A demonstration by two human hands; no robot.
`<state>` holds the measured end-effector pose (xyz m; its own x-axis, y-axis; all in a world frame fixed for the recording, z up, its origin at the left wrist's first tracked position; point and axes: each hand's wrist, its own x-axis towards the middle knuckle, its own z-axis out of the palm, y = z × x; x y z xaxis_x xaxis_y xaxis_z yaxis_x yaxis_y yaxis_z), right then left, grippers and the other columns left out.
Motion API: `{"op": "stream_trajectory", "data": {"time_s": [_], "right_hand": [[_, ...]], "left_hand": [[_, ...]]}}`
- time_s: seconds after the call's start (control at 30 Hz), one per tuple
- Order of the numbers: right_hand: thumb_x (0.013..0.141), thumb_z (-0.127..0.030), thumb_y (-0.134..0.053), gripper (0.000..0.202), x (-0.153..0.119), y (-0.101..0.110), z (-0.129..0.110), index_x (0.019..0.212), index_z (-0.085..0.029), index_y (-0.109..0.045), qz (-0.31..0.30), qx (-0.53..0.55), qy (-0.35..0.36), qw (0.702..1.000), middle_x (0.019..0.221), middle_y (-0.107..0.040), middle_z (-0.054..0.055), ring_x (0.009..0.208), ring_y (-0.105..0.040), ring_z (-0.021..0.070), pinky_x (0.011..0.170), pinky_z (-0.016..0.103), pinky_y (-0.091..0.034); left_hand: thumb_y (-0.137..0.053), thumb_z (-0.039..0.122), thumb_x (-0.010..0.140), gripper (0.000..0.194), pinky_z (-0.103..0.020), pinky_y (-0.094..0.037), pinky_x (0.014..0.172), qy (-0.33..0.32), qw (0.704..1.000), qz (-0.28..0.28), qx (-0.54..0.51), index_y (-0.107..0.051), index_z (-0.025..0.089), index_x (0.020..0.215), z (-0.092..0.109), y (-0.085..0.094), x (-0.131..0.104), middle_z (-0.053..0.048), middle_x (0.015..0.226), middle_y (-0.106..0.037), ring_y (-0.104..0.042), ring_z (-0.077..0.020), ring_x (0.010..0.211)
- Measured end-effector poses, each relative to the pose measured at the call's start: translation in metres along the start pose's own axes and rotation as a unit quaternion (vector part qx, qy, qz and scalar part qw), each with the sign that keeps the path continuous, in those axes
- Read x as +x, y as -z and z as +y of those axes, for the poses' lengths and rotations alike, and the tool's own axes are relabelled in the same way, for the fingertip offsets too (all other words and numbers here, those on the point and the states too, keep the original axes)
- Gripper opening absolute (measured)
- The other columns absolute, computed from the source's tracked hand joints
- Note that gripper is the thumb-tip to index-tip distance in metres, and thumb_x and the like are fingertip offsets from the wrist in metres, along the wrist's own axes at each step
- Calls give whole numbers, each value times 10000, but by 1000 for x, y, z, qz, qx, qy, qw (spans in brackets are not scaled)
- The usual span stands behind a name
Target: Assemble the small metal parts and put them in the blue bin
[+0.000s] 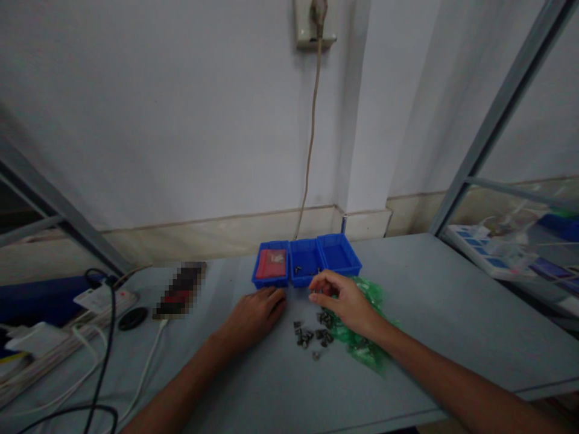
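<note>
Three blue bins stand side by side at the back of the table. A red packet (272, 263) lies in the left bin (270, 282); a few small dark pieces are in the middle bin (305, 244); the right bin (339, 253) shows a bare floor. My left hand (259, 310) rests on the table before the left bin, fingers curled, whatever is under them hidden. My right hand (337, 296) is just in front of the middle bin, fingers bent in a pinch, their tips too small to read. Small metal pieces (304, 337) lie below it, beside a green plastic bag (366, 349).
A blurred-out device (181, 290) with a white cable, a black round object (132, 318) and a power strip (40, 355) are at the left. Another white strip (486, 253) lies at the right. The wall (181, 120) rises behind.
</note>
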<state>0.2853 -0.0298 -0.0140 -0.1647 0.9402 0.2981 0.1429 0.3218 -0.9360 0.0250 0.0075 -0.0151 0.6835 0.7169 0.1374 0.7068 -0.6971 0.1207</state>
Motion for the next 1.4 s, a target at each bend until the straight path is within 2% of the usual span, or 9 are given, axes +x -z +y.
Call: {"op": "stream_trajectory", "data": {"time_s": [0.13,0.3,0.43,0.5,0.6,0.77,0.87,0.97,1.4], "right_hand": [[853,-548,-835,380,1,-1,-1,818,-226,-635,18,58,-34,998,708,-554,-40,637,-480,145,591,269,-359],[869,-770,-688,570,1,-2,1,756,-222,-578,46,128,-115,984,639,-516,-37,525,-404,119,484,249,-285],[856,-760,-707,578,2,-1,3,750,-214,-547,60,216,-164,961,580,-425,-75,459,-304,81,449,234,-216],[862,-715,-733,540,3,-1,3,782,-219,-534,67,243,-155,955,605,-438,-83,448,-284,68,440,227,-208],[890,-646,-742,468,3,0,3,852,-228,-534,84,229,-121,962,727,-561,-59,450,-330,60,432,222,-232],[908,-528,-769,347,3,2,4,918,-252,-559,100,95,-58,989,697,-519,-72,492,-422,108,447,245,-291],[922,-435,-776,267,2,2,5,899,-246,-590,104,18,-3,994,755,-541,-42,627,-492,145,561,269,-383],[930,-366,-777,218,0,1,4,892,-240,-603,105,-32,29,994,828,-569,-23,721,-512,162,652,287,-404],[976,-425,-716,244,0,0,-1,903,-234,-584,96,11,28,995,788,-529,-30,722,-500,170,667,296,-384]], "left_hand": [[-399,352,1113,267,-356,-561,831,1,999,-2,36,-628,217,1125,-1,-2,0,-90,1055,-719,-698,-252,966],[-415,370,1106,261,-356,-555,832,17,999,10,37,-626,219,1113,0,-2,0,-94,1047,-717,-687,-249,955],[-459,388,1098,221,-343,-544,835,9,1000,5,10,-609,226,1088,-2,-1,0,-79,1074,-716,-682,-237,961],[-489,383,1092,189,-346,-540,845,1,1000,5,-10,-599,229,1095,-3,-2,-1,-72,1091,-713,-683,-237,974],[-515,348,1084,149,-350,-534,869,-6,999,11,-37,-586,232,1143,-3,-3,-1,-70,1135,-707,-683,-239,1010],[-524,285,1064,168,-376,-525,923,-17,999,13,-34,-577,222,1210,2,0,-2,-90,1181,-685,-665,-260,1082],[-536,311,1062,174,-398,-527,916,-1,1000,8,-11,-581,206,1194,3,1,-1,-102,1172,-682,-661,-276,1074],[-523,368,1083,171,-380,-526,870,11,1000,6,-3,-590,211,1100,2,1,0,-87,1116,-684,-663,-268,1026],[-523,274,1080,123,-359,-507,878,-39,998,28,-48,-600,216,1156,-1,-4,-2,-63,1089,-670,-648,-242,1007]]}}
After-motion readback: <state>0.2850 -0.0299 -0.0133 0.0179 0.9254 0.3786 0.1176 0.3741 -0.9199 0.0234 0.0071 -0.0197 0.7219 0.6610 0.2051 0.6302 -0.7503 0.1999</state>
